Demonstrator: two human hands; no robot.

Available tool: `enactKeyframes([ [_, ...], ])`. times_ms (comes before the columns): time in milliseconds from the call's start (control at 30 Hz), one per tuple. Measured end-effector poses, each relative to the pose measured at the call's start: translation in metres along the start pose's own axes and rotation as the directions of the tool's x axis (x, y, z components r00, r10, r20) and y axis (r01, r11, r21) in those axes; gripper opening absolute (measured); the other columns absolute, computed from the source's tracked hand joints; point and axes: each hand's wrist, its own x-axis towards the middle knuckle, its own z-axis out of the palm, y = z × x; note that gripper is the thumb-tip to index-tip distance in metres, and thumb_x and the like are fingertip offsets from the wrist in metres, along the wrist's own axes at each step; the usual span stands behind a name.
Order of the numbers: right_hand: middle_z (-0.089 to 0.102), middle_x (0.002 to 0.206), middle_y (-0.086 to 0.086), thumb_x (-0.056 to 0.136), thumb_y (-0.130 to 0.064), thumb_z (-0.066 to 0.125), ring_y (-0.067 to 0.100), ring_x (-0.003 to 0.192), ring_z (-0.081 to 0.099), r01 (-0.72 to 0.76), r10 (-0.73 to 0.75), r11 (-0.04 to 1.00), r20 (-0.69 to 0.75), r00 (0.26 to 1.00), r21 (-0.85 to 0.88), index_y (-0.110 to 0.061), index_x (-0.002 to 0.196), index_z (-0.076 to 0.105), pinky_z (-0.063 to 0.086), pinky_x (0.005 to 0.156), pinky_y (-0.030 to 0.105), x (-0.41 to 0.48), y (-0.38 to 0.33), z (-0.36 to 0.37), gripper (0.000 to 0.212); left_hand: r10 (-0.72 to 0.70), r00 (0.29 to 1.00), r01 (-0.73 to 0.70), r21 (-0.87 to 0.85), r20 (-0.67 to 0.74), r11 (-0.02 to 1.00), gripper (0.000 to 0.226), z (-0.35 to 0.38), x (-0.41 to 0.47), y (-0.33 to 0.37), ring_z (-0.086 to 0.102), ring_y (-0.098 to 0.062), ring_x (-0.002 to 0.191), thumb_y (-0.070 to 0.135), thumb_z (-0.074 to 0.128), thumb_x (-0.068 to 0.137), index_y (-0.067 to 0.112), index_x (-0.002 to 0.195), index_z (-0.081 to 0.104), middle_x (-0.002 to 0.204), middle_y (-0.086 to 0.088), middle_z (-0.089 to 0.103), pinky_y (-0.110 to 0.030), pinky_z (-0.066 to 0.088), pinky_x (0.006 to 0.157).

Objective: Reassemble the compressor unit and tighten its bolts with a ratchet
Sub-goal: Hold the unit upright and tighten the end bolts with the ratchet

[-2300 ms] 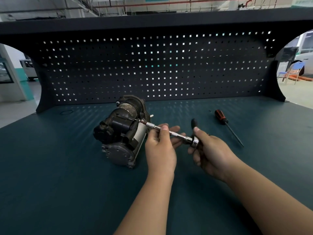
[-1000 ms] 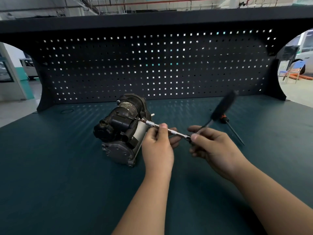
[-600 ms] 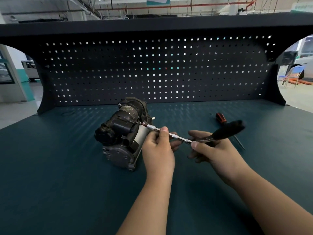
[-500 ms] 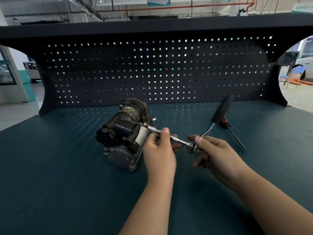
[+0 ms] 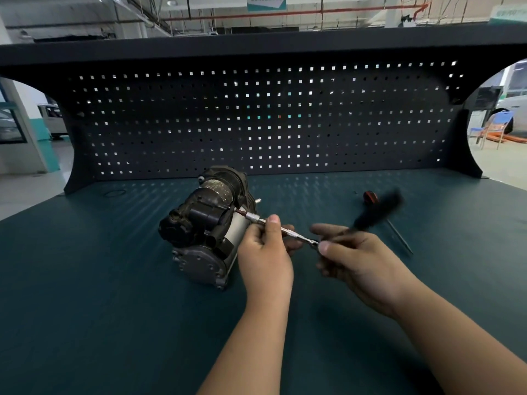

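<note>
**A:** What are the hands doing?

**B:** The left hand [image 5: 265, 252], at centre frame, pinches the ratchet's extension bar [image 5: 288, 231] between thumb and fingers, steadying it. Just right of it, the right hand [image 5: 356, 258] is closed around the ratchet [image 5: 370, 215] near its head; the black handle sticks up toward the upper right and is blurred.

**A:** And the compressor?

**B:** The compressor unit [image 5: 205, 223] lies on its side on the green benchtop [image 5: 85, 280], just left of centre. The bar's socket end [image 5: 252, 216] meets a bolt on its right face.

**A:** So which step?

**B:** Bolt tightening, I'd judge. Next calls for keeping the bar in line with the bolt while the handle swings, then checking the other bolts. I can't tell how many are done.

**A:** Anything else?

**B:** A red-handled screwdriver [image 5: 393, 229] lies behind the ratchet handle, right of centre.
</note>
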Motion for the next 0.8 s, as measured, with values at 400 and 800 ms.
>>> enactKeyframes([
  [400,0.073,0.096,0.003,0.089,-0.001,0.061,0.021,0.080,0.073,-0.006,0.004,1.000,-0.059,0.998,-0.028,-0.013,0.106,0.066,0.053,0.059,0.021,0.002,0.003,-0.004,0.021,-0.019,1.000,0.019,-0.027,-0.003,0.999,0.028,0.001,0.001,-0.001,0.068,-0.010,0.063,0.025,0.049,0.099,0.018,0.075,0.061,0.071,0.005,0.073,-0.030,0.053,0.064],
  [800,0.040,0.044,0.003,0.098,-0.054,0.037,0.015,0.030,0.029,-0.460,0.460,0.888,0.046,0.887,0.007,-0.006,0.076,0.057,0.025,0.034,0.021,0.009,0.000,0.009,0.057,-0.051,0.999,0.052,-0.153,0.009,0.987,0.023,0.003,-0.002,0.001,0.070,-0.016,0.062,0.022,0.043,0.101,0.015,0.086,0.058,0.070,0.004,0.072,-0.023,0.053,0.056],
])
